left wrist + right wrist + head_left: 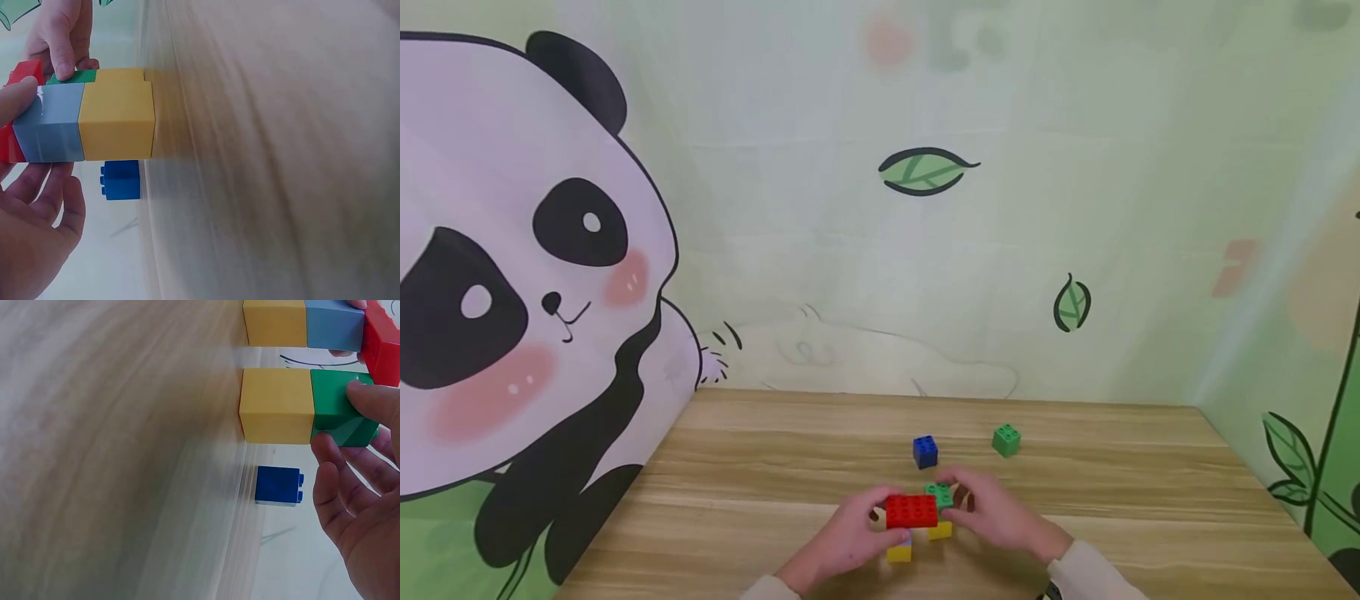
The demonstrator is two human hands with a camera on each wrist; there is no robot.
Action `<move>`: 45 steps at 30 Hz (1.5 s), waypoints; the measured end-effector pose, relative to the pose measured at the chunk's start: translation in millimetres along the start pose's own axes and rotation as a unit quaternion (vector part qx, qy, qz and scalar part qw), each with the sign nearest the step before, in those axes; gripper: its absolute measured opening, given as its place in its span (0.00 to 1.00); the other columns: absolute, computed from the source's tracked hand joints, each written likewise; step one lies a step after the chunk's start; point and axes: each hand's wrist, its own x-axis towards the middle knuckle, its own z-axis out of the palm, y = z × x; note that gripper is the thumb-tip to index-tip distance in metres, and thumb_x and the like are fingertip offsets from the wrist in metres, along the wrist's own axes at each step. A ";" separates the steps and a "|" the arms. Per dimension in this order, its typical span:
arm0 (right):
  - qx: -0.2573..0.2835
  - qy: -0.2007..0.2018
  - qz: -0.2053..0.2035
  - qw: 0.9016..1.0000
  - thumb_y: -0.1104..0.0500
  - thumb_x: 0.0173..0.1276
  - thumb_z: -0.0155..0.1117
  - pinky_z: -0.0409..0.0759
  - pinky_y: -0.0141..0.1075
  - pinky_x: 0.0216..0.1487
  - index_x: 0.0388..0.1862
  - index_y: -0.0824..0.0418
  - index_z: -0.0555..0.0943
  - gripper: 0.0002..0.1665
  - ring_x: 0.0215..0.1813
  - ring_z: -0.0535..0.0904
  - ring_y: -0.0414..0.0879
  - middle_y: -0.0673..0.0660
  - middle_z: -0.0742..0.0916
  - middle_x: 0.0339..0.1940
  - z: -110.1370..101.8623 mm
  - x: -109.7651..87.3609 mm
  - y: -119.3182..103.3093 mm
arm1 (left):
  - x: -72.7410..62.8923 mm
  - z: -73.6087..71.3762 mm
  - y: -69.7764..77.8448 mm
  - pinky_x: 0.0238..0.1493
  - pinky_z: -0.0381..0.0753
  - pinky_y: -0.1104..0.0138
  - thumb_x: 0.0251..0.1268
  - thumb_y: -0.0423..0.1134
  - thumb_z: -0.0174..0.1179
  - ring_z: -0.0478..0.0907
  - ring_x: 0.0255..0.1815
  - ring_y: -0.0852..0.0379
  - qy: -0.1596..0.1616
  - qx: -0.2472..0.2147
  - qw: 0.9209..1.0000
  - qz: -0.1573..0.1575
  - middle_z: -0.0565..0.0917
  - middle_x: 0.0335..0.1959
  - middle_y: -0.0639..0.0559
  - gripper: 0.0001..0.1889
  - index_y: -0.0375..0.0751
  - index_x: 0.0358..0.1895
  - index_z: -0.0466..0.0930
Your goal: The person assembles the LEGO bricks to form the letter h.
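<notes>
Studs up, long axis running left to right, the red brick (912,512) sits atop the light-blue block (56,125) above the counter (737,500), in the grip of the left hand (857,527); the right hand (996,512) pinches the green brick (331,400).

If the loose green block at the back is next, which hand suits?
Probably the right hand: it is nearer the loose green block. It pinches the stacked green block, so would likely release that first; the left hand is farther away, holding the red block.

Red brick (912,512), yellow bricks (898,553), green bricks (1007,440), dark-blue brick (925,452), wood-grained tabletop (775,467), panda-patterned backdrop (790,200) (pale green)
</notes>
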 end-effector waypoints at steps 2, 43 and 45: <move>-0.004 0.002 -0.001 1.000 0.56 0.65 0.65 0.78 0.32 0.39 0.57 0.55 0.74 0.22 0.40 0.77 0.40 0.45 0.80 0.48 -0.3 -1.0 -1.8 | -0.3 0.6 -1.0 0.46 0.73 0.62 0.57 0.42 0.67 0.74 0.42 0.63 0.003 0.003 1.000 0.011 0.80 0.41 0.65 0.19 0.50 0.53 0.76; -0.020 0.003 0.020 1.000 0.55 0.64 0.66 0.78 0.31 0.36 0.57 0.57 0.74 0.23 0.38 0.77 0.40 0.46 0.81 0.43 1.5 -11.1 -9.7 | 0.2 0.2 3.5 0.39 0.76 0.67 0.57 0.39 0.67 0.75 0.37 0.56 0.009 -0.030 0.999 -0.018 0.79 0.36 0.60 0.16 0.47 0.47 0.74; -0.022 0.005 0.021 1.000 0.55 0.63 0.66 0.78 0.31 0.36 0.57 0.58 0.74 0.24 0.38 0.76 0.39 0.47 0.81 0.42 1.6 -11.3 -9.8 | -0.1 0.4 4.0 0.39 0.76 0.68 0.57 0.38 0.67 0.75 0.37 0.56 0.009 -0.030 0.999 -0.013 0.79 0.36 0.60 0.16 0.46 0.47 0.74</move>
